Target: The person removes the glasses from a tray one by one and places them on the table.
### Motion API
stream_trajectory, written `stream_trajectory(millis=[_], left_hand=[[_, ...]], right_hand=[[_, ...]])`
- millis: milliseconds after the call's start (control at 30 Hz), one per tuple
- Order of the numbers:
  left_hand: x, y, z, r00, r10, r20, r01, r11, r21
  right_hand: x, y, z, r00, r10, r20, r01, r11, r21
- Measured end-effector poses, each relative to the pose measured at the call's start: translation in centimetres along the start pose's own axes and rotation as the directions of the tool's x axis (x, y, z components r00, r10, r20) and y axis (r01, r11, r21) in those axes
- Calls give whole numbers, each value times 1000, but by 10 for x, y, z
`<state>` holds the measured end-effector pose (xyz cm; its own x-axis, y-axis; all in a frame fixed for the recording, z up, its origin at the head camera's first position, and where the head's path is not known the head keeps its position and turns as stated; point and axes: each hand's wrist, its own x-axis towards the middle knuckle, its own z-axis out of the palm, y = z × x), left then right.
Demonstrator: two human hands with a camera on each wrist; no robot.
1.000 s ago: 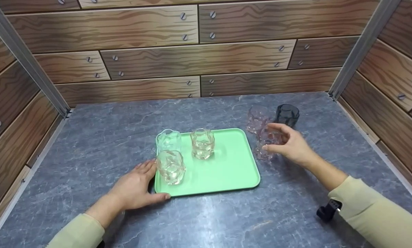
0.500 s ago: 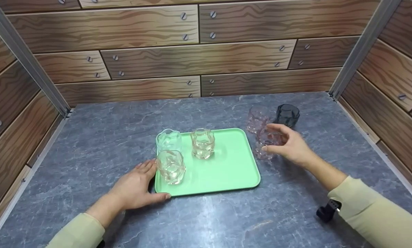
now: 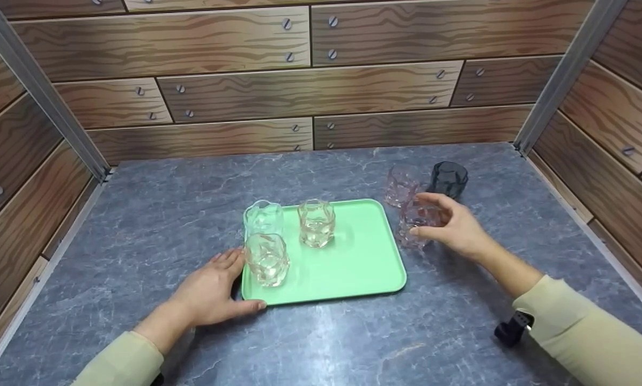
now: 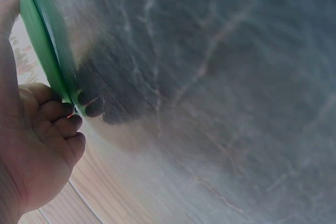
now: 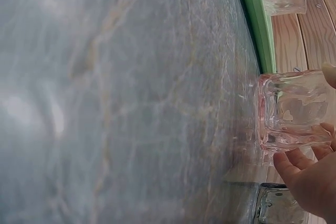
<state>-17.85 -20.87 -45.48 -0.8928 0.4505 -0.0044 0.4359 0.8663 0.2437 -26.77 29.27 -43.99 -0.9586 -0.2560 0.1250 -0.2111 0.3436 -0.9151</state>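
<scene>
A green tray point(image 3: 353, 257) lies on the table. My left hand point(image 3: 208, 292) rests at its near left corner, fingers along the left edge and thumb at the front edge; the left wrist view shows the fingertips against the green rim point(image 4: 39, 35). Just off the tray's right side, my right hand point(image 3: 460, 228) holds a pinkish-purple glass point(image 3: 414, 222) between thumb and fingers. In the right wrist view this pink glass point(image 5: 294, 111) stands upright, its base at the table surface. Three glasses stand on the tray: a pale blue one point(image 3: 263, 214), a peach-tinted one point(image 3: 316, 225) and another peach-tinted one point(image 3: 267, 262).
Behind the held glass stand a pale pink glass point(image 3: 403, 182) and a dark grey glass point(image 3: 449, 177), close together. Wood-patterned panels point(image 3: 310, 91) wall in the back and both sides of the marbled table point(image 3: 353, 338).
Hardly anything differs. Both hands, the tray and the glasses keep their places; the head view has shifted very slightly.
</scene>
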Motion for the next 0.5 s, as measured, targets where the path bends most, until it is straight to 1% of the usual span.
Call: stream_trajectory(millis=[133,233,400,500], left_hand=[[0,0,0,1000,3,-1,-3,1000,-3],[0,-1,0,1000,6,-3,-6,1000,-2],[0,-1,0,1000,4,-1,-4,1000,5],[0,0,0,1000,5,3,-5,1000,7]], right_hand=[[0,0,-1,1000,-7,8,7,1000,20],[0,1,-2,1000,-19,9,19,1000,14],[1,-1,-5,999,-20,28,21,999,-28],[1,-6,-8,999,-12,45,14,999,-40]])
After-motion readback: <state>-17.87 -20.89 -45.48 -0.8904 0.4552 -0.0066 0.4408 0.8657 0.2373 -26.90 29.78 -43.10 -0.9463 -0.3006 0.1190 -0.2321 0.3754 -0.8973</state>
